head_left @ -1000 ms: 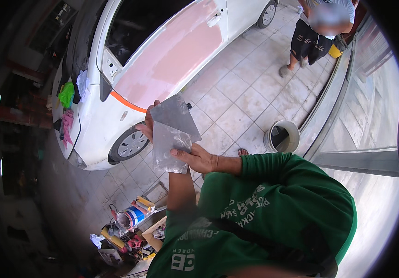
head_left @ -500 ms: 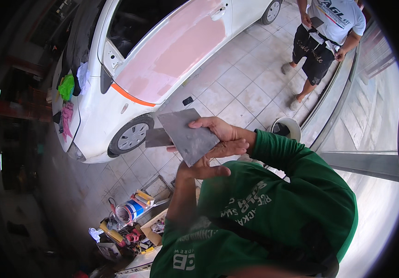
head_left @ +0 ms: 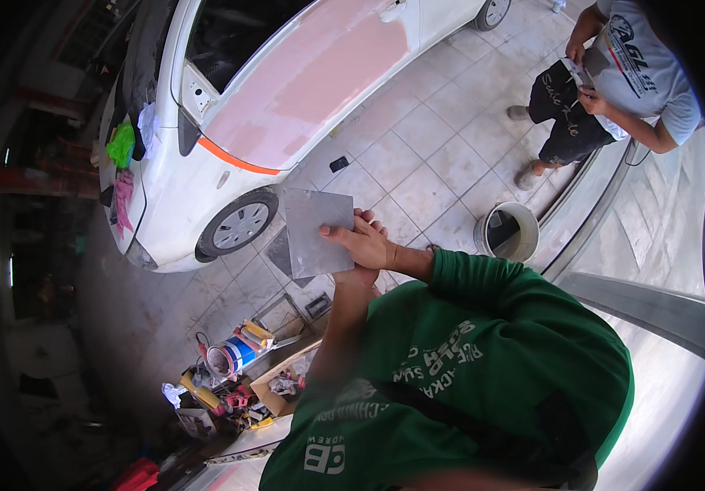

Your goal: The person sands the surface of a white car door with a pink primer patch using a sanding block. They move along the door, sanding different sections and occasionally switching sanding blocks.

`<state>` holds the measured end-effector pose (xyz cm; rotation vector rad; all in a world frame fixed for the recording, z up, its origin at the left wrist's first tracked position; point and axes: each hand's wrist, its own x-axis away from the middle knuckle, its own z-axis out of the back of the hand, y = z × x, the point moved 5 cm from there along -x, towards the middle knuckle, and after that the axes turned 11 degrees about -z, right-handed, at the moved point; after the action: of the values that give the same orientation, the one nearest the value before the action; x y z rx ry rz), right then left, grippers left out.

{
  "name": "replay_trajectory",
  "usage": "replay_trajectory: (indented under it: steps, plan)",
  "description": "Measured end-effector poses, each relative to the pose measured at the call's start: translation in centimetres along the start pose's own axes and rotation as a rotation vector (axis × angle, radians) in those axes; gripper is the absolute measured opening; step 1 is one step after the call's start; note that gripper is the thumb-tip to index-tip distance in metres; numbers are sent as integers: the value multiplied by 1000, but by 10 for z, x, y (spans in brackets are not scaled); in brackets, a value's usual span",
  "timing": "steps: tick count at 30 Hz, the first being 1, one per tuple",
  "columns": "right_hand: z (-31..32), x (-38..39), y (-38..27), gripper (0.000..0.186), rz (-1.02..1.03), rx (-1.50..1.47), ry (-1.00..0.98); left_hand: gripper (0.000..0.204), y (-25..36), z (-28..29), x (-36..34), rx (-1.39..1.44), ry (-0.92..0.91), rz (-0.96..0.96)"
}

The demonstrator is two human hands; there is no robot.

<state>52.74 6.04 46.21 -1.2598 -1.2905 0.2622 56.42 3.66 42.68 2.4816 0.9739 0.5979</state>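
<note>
My right hand [head_left: 362,245] grips a flat, stiff-looking grey rectangular sheet [head_left: 320,229], its thumb pressed on the upper face. Beneath that sheet a second, darker grey sheet [head_left: 277,255] shows only in part; what holds it is hidden. My left hand [head_left: 356,277] comes up from below and lies against the underside of the right one. Most of its fingers are covered, with only some fingertips showing beyond the right hand. Ahead stands a white car [head_left: 174,196] with pinkish filler patches [head_left: 311,90] along its side.
A person [head_left: 614,82] at the upper right handles a small object with both hands. Near them stands a white bucket [head_left: 524,237]. A black phone-like object [head_left: 338,164] lies on the tiled floor. Lower left are a blue-and-white can [head_left: 236,354], a cardboard box [head_left: 271,393] and assorted tools.
Both hands have drawn closer together, and the grey sheet has turned more upright and shifted slightly left. The left hand's spread fingers are now mostly covered. The other person has brought both hands together.
</note>
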Motion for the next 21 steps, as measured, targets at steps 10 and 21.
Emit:
replay_trajectory:
  steps: [10, 21]
  plan:
    - [11, 51, -18, 58, 333, 69, -335, 86, 52, 7, -17, 192, -391, -112]
    - [89, 20, -68, 53, 267, -207, -70, 88, 14, -35, 64, -888, -888, 332]
